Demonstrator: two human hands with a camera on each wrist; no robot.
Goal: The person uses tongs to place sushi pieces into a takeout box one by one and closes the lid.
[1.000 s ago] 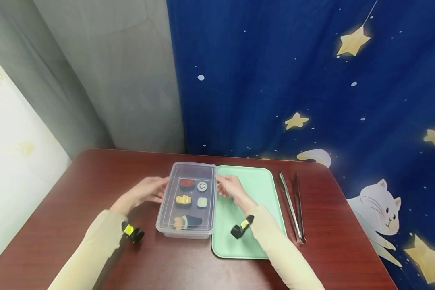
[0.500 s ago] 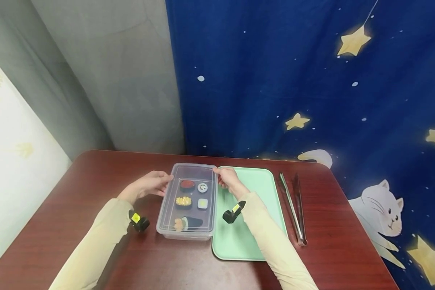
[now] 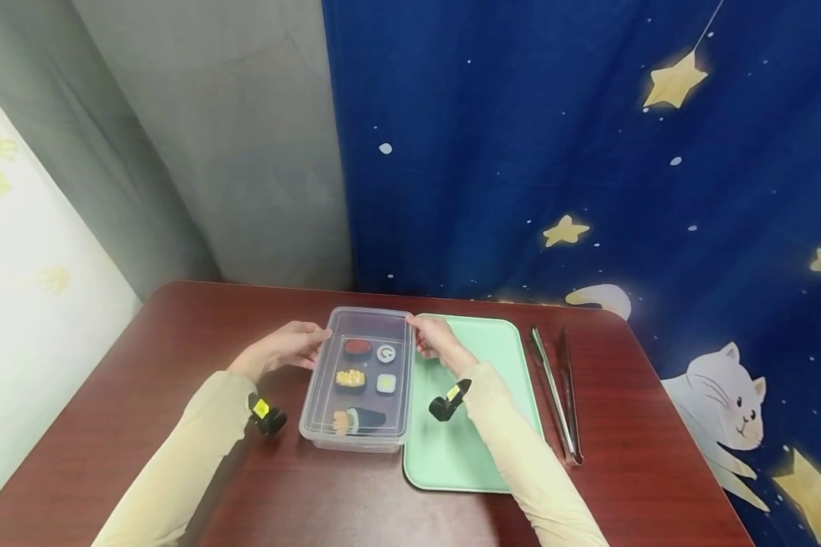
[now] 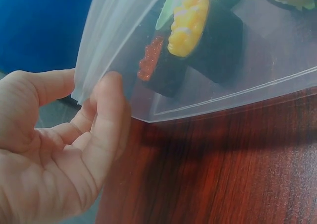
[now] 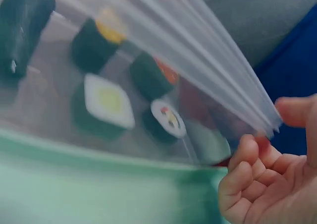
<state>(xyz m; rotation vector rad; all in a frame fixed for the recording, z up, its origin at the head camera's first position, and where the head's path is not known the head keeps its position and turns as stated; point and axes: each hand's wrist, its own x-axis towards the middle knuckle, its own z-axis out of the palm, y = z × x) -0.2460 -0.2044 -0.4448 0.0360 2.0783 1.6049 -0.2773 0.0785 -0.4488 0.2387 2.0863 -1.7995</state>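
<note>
A clear plastic food container [image 3: 359, 446] with its lid [image 3: 372, 322] on stands at the tray's left edge. Toy sushi shows through the lid: a red-topped piece [image 3: 357, 348], a yellow-topped piece [image 4: 189, 23], a round roll [image 5: 168, 119], a square roll [image 5: 109, 101] and a cone-shaped hand roll [image 3: 366, 418]. My left hand [image 3: 289, 346] pinches the lid's rim on the far left side, thumb against the edge and fingers below it. On the far right side, my right hand [image 3: 441, 343] pinches the same rim, its other fingers curled under.
A mint-green tray [image 3: 465, 456] lies flat to the right of the container, under my right forearm. Beyond it are metal tongs [image 3: 556, 395], hinge end towards me. The dark red table [image 3: 178, 342] ends at a grey and blue curtain [image 3: 451, 190].
Both hands have moved slightly forward along the container's sides. Each has gone from beside the container to pinching the lid's rim. The container, tray and tongs stay in place.
</note>
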